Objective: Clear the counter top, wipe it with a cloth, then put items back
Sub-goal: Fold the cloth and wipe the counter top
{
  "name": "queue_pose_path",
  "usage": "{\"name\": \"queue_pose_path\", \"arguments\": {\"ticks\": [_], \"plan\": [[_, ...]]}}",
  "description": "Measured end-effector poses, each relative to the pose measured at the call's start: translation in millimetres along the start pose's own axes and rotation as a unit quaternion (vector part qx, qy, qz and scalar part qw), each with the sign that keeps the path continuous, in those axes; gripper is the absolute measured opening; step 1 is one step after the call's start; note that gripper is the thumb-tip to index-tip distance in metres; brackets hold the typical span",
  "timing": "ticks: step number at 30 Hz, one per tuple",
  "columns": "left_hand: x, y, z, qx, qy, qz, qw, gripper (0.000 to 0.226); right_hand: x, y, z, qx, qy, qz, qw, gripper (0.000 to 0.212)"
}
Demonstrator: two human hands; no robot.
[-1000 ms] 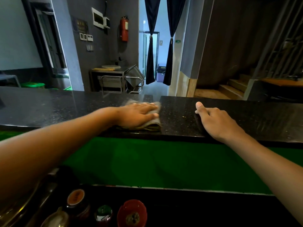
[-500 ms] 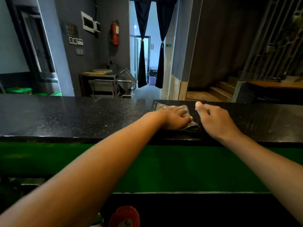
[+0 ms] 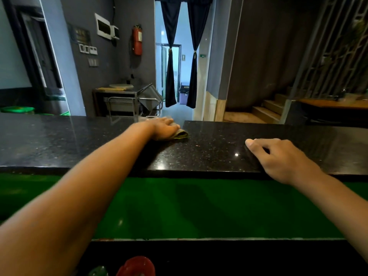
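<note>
A red lid (image 3: 135,266) sits at the bottom edge, below the black counter top (image 3: 59,142). On the counter's near edge the right hand (image 3: 282,160) rests empty, thumb out, fingers loosely bent. Farther along, near the counter's far edge, the left hand (image 3: 164,129) presses flat on a folded cloth (image 3: 181,134). Beyond the counter, a red fire extinguisher (image 3: 137,40) hangs on the wall.

The left hand (image 3: 164,129) presses a cloth (image 3: 181,134) flat on the black worktop (image 3: 59,140); the right hand (image 3: 282,158) rests near the worktop's front edge, well apart.
</note>
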State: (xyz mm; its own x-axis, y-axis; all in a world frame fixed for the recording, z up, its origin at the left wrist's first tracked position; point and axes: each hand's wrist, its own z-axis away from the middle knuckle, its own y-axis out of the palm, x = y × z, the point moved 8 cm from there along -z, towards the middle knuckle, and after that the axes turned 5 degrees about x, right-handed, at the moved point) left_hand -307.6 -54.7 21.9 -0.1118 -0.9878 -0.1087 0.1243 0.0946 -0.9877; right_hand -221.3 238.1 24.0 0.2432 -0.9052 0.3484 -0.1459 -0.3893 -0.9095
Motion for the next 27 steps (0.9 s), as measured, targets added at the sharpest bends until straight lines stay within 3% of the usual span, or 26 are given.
{"name": "queue_pose_path", "arguments": {"ticks": [5,9,12,15,16,18,20,23,27], "plan": [[-115,15,28,0.004,0.136,-0.034,0.99,0.063,3,-2,0,-0.004,-0.017,0.008,1.0,0.078],[-140,29,83,-0.011,0.219,-0.043,0.975,0.062,2,-5,-3,0.114,-0.064,0.042,0.991,0.075],[-91,25,109,0.002,0.19,-0.014,0.982,0.087,-31,-19,-5,0.167,-0.051,0.046,0.984,0.082],[-28,15,103,0.006,0.076,-0.009,0.997,0.119,-70,-15,1,0.154,-0.035,0.048,0.986,0.088],[-10,12,94,0.001,0.031,-0.01,0.999,0.113,-74,-13,2,0.139,-0.042,0.046,0.988,0.088],[13,7,72,-0.012,-0.056,-0.005,0.998,0.078,-71,-13,1,0.116,-0.06,0.048,0.99,0.083],[-1,3,48,-0.028,-0.087,-0.002,0.996,0.061,-70,-22,2,0.079,-0.064,0.034,0.994,0.072],[-85,9,23,-0.032,-0.014,-0.001,0.999,0.055,-60,-34,8,0.014,-0.127,-0.013,0.992,0.062],[-224,25,18,-0.019,0.127,-0.003,0.992,0.053,-66,-36,7,0.013,-0.12,-0.097,0.988,0.06]]}}
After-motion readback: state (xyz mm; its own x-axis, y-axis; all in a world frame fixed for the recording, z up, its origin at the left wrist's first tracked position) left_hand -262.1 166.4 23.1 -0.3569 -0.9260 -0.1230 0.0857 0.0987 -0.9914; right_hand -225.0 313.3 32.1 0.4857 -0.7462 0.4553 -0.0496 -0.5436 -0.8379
